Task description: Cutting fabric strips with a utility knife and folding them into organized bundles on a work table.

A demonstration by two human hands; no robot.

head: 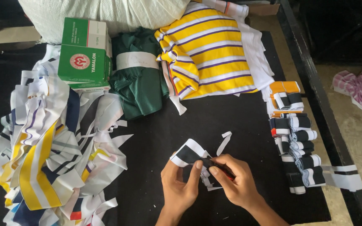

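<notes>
My left hand (181, 186) and my right hand (235, 180) meet at the bottom centre over a black cloth-covered table (156, 167). Both pinch a small black-and-white knitted strip (188, 154), which is partly folded between my fingers. A red-tipped dark tool (223, 170) lies under my right fingers; its shape is mostly hidden. A loose white strip (224, 141) curls just above my right hand.
A heap of striped fabric scraps (51, 150) fills the left. A green box (84, 56), folded green cloth (139, 79) and yellow striped fabric (208, 52) lie at the back. Rolled black-and-white strips (300, 146) line the right side by the table's edge (315, 92).
</notes>
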